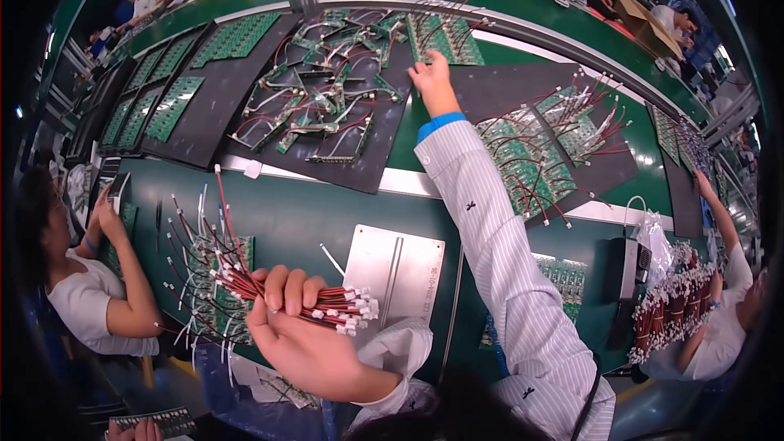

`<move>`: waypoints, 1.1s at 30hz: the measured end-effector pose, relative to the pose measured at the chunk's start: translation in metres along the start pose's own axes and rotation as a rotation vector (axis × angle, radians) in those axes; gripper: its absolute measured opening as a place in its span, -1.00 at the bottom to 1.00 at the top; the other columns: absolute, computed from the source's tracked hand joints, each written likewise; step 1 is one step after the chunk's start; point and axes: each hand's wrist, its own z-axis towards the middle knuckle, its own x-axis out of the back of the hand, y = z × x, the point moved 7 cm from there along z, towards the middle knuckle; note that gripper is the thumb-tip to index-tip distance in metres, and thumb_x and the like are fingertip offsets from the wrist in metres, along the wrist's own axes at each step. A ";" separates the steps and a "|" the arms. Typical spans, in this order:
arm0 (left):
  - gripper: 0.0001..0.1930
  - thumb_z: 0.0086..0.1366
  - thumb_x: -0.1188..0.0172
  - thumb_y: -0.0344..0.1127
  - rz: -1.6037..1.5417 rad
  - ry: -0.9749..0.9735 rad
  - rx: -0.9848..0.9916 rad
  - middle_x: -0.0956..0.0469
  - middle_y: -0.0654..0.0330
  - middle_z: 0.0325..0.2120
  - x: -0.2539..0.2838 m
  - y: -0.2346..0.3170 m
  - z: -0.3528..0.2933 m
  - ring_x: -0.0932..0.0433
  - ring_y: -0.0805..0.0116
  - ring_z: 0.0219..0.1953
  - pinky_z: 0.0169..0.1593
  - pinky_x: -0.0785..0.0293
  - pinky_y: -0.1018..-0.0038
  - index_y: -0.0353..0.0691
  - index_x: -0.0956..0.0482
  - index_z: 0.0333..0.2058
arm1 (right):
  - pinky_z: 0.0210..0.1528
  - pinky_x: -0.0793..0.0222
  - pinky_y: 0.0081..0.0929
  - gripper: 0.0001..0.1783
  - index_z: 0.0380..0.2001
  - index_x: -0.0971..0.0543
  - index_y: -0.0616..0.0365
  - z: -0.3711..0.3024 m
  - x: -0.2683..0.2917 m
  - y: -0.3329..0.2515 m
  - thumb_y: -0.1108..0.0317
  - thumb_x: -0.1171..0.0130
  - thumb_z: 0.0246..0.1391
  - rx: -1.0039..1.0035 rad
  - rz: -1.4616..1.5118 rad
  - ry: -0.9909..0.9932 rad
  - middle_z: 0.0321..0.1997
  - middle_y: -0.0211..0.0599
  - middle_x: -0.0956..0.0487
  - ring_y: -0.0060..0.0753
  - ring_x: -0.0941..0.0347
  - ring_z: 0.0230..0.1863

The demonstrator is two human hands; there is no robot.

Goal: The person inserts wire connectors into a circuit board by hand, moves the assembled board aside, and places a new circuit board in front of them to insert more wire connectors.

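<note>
My left hand is closed around a bundle of red and black wires with white plug ends, held above the green bench. My right hand reaches far out over the conveyor, fingers slightly apart. Its fingertips are at the near edge of a green circuit board panel that has wires standing up from it; whether they press on it is hard to see. Left of my left hand lies another circuit board panel with white and red wires sticking out. A silver metal plate fixture lies beside the bundle, partly covered by my sleeve.
Wired boards lie jumbled on a black mat. More wired panels lie right of my forearm, bare panels at far left. A black device and a heap of wire bundles stand at right. Co-workers sit on both sides.
</note>
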 end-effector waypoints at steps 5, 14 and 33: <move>-0.88 0.13 0.20 -0.48 0.013 0.031 -0.023 -0.12 0.26 -0.57 -0.007 -0.001 -0.001 -0.10 0.48 -0.54 -0.40 -0.10 0.55 -0.34 -0.18 -0.32 | -0.10 -0.28 -0.15 -0.46 -0.10 -0.14 0.29 -0.002 0.001 0.035 0.52 -0.04 -0.23 -0.012 0.122 0.099 -0.08 -0.09 -0.22 -0.18 -0.29 -0.10; -0.88 0.15 0.23 -0.47 0.007 0.051 -0.019 -0.11 0.26 -0.58 -0.004 -0.006 0.004 -0.09 0.48 -0.55 -0.41 -0.10 0.55 -0.35 -0.16 -0.31 | -0.12 -0.27 -0.30 -0.52 -0.07 -0.14 0.28 -0.005 0.000 0.026 0.47 0.06 -0.14 -0.021 -0.010 0.110 -0.07 -0.14 -0.25 -0.29 -0.29 -0.09; -0.87 0.15 0.22 -0.47 -0.009 0.054 -0.027 -0.11 0.27 -0.58 -0.006 -0.005 0.002 -0.09 0.49 -0.56 -0.41 -0.10 0.57 -0.35 -0.17 -0.30 | -0.18 -0.25 -0.62 -0.59 -0.01 -0.14 0.25 -0.027 -0.001 -0.013 0.36 0.28 0.04 -0.022 -0.252 0.018 -0.06 -0.22 -0.31 -0.52 -0.28 -0.05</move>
